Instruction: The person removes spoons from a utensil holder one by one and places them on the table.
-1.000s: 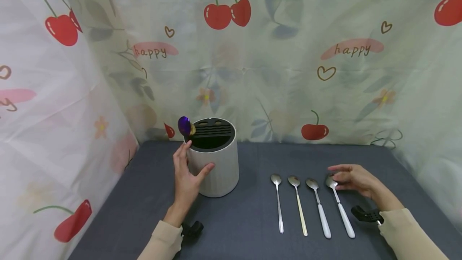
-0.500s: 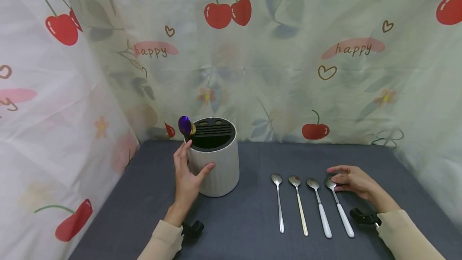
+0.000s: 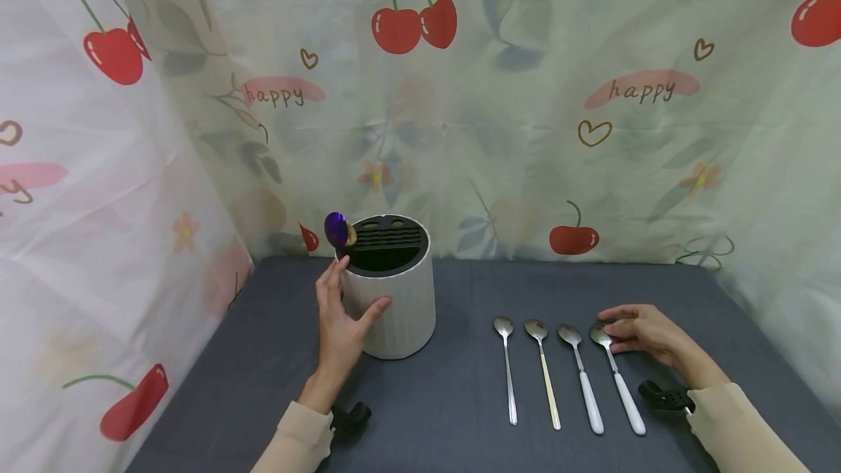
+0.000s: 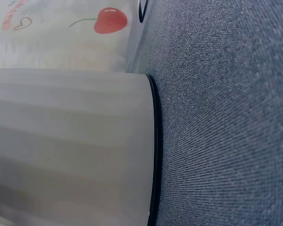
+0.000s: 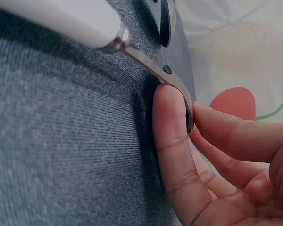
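Note:
My left hand grips the side of a white ribbed utensil holder, thumb across its front and fingers along its left side. The holder stands upright; its black top has slots and a large opening. A purple spoon and a gold-coloured one behind it stick up at its left rim. On the right, my right hand pinches the bowl of the rightmost spoon between thumb and finger. In the right wrist view this spoon's white handle slants away and the fingers partly hide the bowl.
Left of the held spoon lie a white-handled spoon, a spoon with a pale gold handle and a silver spoon, roughly parallel. A dark grey cloth covers the table. Cherry-print curtains enclose the back and sides.
My right hand and the bowl of the rightmost spoon have shifted very slightly. The left hand and the utensil holder stay where they were.

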{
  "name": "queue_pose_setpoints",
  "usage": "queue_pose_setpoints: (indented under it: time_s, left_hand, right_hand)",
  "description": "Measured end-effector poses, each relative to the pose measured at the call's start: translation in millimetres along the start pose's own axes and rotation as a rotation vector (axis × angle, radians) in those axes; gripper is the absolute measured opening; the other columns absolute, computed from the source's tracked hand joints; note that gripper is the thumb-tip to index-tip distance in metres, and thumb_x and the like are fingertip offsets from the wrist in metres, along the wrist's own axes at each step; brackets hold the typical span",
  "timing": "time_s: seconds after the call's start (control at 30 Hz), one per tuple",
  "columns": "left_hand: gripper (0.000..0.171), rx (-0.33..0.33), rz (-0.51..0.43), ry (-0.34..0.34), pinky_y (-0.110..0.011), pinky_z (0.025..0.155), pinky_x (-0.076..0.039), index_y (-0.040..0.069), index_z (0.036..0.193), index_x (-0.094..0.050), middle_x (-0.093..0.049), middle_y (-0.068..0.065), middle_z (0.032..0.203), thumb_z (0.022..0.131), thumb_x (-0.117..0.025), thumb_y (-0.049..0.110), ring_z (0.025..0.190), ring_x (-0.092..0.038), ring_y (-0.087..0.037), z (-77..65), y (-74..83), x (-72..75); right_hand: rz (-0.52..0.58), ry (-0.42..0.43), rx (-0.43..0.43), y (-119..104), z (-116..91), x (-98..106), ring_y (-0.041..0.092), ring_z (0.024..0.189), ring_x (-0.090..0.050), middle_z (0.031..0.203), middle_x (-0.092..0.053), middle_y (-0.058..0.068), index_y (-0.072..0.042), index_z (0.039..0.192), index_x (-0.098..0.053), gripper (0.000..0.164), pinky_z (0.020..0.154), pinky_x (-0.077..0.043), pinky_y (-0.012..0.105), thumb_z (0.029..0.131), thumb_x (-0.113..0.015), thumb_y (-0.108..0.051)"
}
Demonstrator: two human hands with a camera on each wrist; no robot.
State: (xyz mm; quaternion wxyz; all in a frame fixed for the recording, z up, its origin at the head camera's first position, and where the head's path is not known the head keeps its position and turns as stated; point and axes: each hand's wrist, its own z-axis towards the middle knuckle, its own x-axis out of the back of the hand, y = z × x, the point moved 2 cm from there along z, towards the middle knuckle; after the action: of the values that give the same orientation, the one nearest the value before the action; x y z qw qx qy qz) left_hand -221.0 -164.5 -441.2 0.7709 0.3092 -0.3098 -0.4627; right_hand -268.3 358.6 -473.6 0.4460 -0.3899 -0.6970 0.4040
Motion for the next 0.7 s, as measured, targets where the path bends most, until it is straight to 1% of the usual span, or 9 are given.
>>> queue_pose_setpoints:
  time_s: [0.2, 0.33, 0.7]
  left_hand:
    - [0.097, -0.007, 0.017, -0.001, -0.069, 0.117, -0.027, 0.033, 0.161, -0.033, -0.029, -0.01, 0.16, 0.084, -0.088, 0.012, 0.15, -0.029, -0.03, 0.0, -1.9, 0.4]
    - [0.096, -0.014, 0.026, -0.001, -0.07, 0.117, -0.027, 0.035, 0.162, -0.032, -0.029, -0.01, 0.16, 0.086, -0.088, 0.017, 0.15, -0.029, -0.031, -0.1, -1.4, 0.1]
    - [0.097, -0.007, 0.032, -0.004, -0.07, 0.117, -0.026, 0.036, 0.162, -0.031, -0.028, -0.01, 0.161, 0.085, -0.089, 0.019, 0.15, -0.028, -0.031, -0.9, -0.9, -0.2]
  right_hand:
    - [-0.029, 0.013, 0.0, -4.6, -4.0, -2.9, 0.02, 0.083, -0.063, 0.1, -0.065, 0.011, 0.022, 0.136, -0.05, 0.042, 0.074, -0.062, 0.035, 0.101, -0.061, 0.002]
    - [-0.04, 0.019, -0.002, -5.1, -4.4, -3.6, 0.02, 0.084, -0.063, 0.1, -0.065, 0.011, 0.022, 0.135, -0.051, 0.041, 0.073, -0.062, 0.035, 0.101, -0.061, 0.002]
    - [-0.068, 0.037, 0.012, -4.5, -3.0, -4.9, 0.02, 0.083, -0.066, 0.103, -0.067, 0.013, 0.023, 0.134, -0.05, 0.04, 0.073, -0.062, 0.037, 0.1, -0.059, 0.004]
